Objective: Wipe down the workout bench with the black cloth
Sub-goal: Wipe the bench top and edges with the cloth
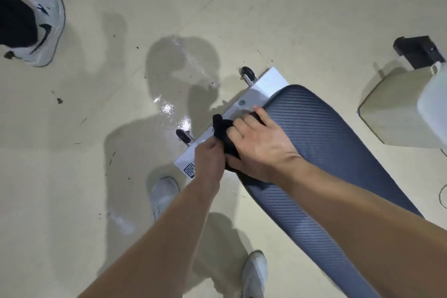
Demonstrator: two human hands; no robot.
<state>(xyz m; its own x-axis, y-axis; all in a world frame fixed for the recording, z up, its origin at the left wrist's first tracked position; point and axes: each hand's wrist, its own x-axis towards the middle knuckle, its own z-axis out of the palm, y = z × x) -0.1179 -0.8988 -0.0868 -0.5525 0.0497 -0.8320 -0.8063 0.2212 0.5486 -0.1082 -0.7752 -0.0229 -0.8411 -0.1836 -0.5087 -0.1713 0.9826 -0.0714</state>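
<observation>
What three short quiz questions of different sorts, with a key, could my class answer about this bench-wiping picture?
1. True or false: both the left hand and the right hand have a grip on the bunched black cloth.
2. Which end of the dark ribbed padded bench is the cloth at? A. by the white metal base bar with small black wheels B. the end nearest the camera
3. Fill in: the pale glossy floor shows bright ____ beside the bar.

Key: 1 true; 2 A; 3 glare
</observation>
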